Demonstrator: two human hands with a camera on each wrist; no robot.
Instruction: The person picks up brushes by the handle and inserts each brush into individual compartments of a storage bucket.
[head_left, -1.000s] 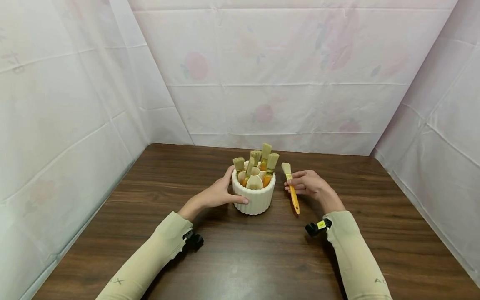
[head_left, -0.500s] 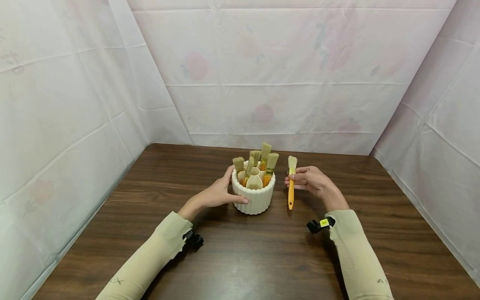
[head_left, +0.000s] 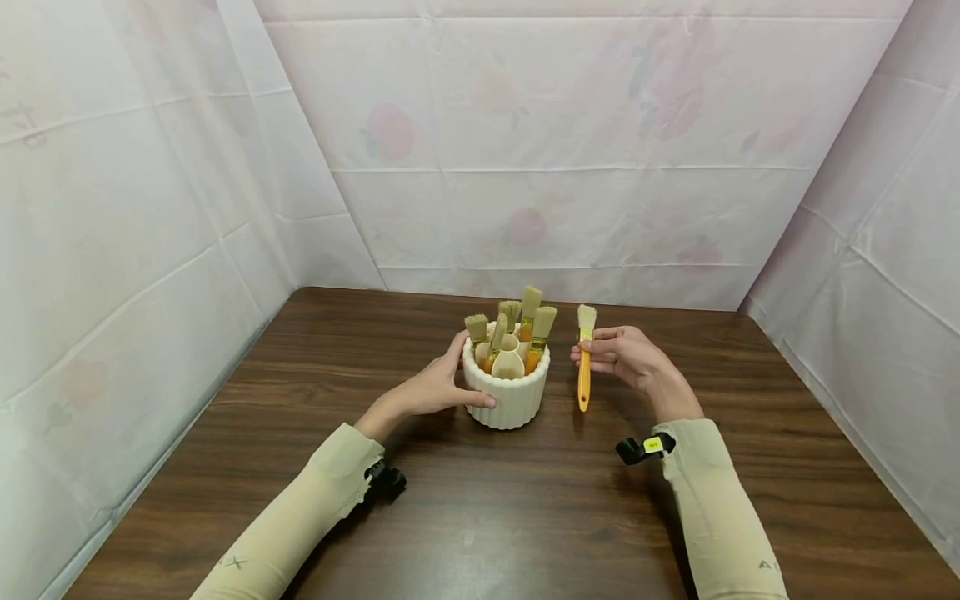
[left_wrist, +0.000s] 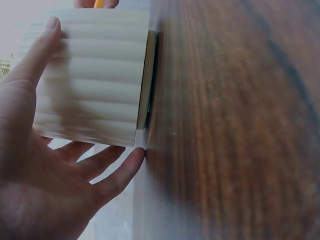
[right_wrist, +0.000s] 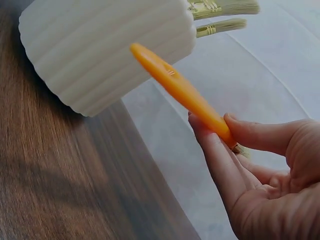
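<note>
A white ribbed holder [head_left: 508, 398] stands on the dark wooden table [head_left: 480, 500] with several orange-handled brushes [head_left: 528, 321] upright in it. My left hand [head_left: 438, 385] cups its left side, thumb on the front wall and fingers round the back; the left wrist view shows the holder [left_wrist: 92, 80] against my palm [left_wrist: 45, 165]. My right hand [head_left: 622, 357] is just right of the holder and pinches an orange-handled brush [head_left: 584, 357] near its ferrule, bristles up, handle hanging down above the table. In the right wrist view the orange handle [right_wrist: 180, 90] points toward the holder [right_wrist: 105, 47].
Pale floral sheeting [head_left: 540, 150] walls the table in at the back and on both sides. Bare tabletop lies in front of the holder and to its left and right. A small black wrist camera [head_left: 641, 450] sits on each forearm.
My right hand has lifted the brush off the table and turned it from slanted to upright, moving it up and slightly toward the holder. The left hand and holder have stayed still.
</note>
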